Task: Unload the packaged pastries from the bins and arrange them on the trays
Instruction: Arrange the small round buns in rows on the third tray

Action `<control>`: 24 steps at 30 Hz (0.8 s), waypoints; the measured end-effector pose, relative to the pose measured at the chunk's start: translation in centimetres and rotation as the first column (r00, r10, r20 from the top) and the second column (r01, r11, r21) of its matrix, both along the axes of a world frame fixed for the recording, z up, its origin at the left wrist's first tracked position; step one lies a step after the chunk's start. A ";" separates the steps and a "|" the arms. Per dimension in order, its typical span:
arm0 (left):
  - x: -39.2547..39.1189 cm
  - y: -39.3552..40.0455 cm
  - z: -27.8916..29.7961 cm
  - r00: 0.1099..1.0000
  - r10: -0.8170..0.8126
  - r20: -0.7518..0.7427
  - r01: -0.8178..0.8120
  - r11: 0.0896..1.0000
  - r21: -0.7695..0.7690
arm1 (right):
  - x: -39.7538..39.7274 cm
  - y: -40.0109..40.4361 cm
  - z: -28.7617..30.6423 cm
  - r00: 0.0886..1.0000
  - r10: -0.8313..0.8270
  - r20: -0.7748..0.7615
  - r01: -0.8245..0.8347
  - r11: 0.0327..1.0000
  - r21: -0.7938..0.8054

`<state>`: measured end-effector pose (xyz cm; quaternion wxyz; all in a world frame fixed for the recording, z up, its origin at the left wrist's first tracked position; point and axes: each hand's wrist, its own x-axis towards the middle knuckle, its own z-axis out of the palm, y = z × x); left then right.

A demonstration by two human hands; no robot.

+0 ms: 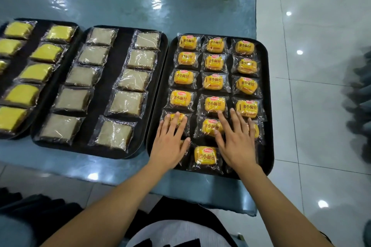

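Looks like the tidying stage: both hands are lying flat, fingers straight, gripping nothing, on the yellow buns at the near end of the right tray (268,106). Left hand (169,142) is pressing one bun (175,119), right hand (236,142) is covering another. Next they're probably nudging the near row straight.

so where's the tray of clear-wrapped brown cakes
In the head view, the middle black tray of brown cakes sits between the yellow-cake tray and the orange-bun tray.
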<state>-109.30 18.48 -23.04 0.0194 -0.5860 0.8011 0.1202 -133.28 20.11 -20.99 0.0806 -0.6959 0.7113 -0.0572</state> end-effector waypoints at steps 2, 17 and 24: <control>-0.1 0.1 -0.1 1.000 -0.003 0.021 0.003 1.000 -0.013 | 0.3 0.1 -0.2 1.000 0.003 -0.019 -0.002 1.000 0.026; -2.0 1.7 2.0 0.983 -0.182 -0.015 0.180 0.980 -0.087 | -1.5 1.6 -0.8 0.993 -0.107 -0.053 0.107 0.994 -0.015; -3.5 2.5 1.4 0.909 -0.418 0.015 0.418 0.908 -0.021 | -2.9 2.2 -1.8 0.992 -0.112 -0.057 0.113 0.994 0.011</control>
